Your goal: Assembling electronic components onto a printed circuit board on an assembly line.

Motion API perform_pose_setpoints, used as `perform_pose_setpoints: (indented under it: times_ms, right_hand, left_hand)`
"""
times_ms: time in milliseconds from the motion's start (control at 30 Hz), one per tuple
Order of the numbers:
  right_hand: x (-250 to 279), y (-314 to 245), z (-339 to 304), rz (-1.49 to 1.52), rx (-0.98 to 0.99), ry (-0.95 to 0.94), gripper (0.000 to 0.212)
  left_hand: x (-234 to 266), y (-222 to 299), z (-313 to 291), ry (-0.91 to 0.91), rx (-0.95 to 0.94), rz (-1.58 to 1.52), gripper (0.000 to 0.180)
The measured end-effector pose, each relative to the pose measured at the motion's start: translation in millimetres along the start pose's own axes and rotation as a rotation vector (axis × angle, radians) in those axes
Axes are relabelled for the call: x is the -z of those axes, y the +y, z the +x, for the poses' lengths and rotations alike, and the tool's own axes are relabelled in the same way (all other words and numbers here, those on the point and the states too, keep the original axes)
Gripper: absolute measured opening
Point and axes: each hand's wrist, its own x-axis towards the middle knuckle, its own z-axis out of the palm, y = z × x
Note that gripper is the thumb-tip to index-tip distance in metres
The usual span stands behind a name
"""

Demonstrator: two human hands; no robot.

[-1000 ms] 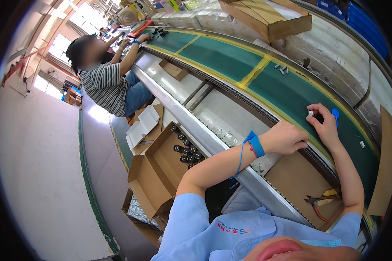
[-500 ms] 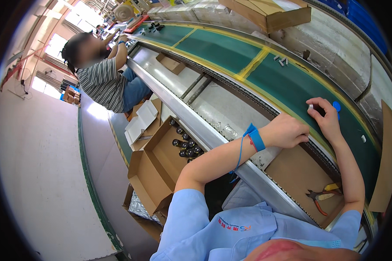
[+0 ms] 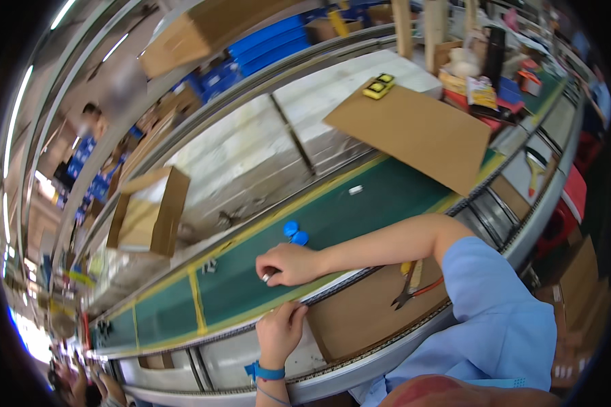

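Note:
My right hand (image 3: 285,264) lies on the green conveyor belt (image 3: 360,210), its arm reaching in from the right. Its fingers are closed on a small pale part (image 3: 268,276). Two blue round caps (image 3: 295,233) sit on the belt just beyond its knuckles. My left hand (image 3: 280,330), with a blue band (image 3: 265,372) on the wrist, comes up from the lower edge. Its fingers are curled against the belt's near rim, beside the corner of a brown cardboard sheet (image 3: 360,319). I see nothing in this hand.
Pliers with red and yellow handles (image 3: 411,288) lie on the near cardboard sheet. A small white part (image 3: 355,190) rests farther along the belt. Beyond the belt are an open carton (image 3: 149,210), a large cardboard sheet (image 3: 414,129) and blue crates (image 3: 265,47).
The view has swung round, so the belt now runs across the picture. My right hand stays on the belt by the blue caps and my left hand stays at the near rim.

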Motion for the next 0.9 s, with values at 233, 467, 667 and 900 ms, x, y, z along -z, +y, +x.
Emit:
perform_pose_setpoints:
  times_ms: [233,467,667,900]
  right_hand:
    - [5.0,3.4,-0.5,-0.051,0.001,0.144,0.022]
    - [18.3,-6.9,-17.9,-0.457,0.296,0.216,0.019]
    - [88.7,2.4,-68.0,-0.911,0.276,0.329,0.015]
    - [132.8,37.2,-108.7,-0.829,-0.209,0.431,0.019]
  left_hand:
    - [-9.2,-9.1,5.6,0.028,-0.033,-0.098,0.011]
    - [-6.0,-6.0,3.3,0.026,0.010,-0.062,0.013]
    - [-9.3,-11.0,-0.1,0.040,-0.014,-0.052,0.014]
    - [-11.5,-5.3,-1.6,0.066,-0.019,-0.015,0.014]
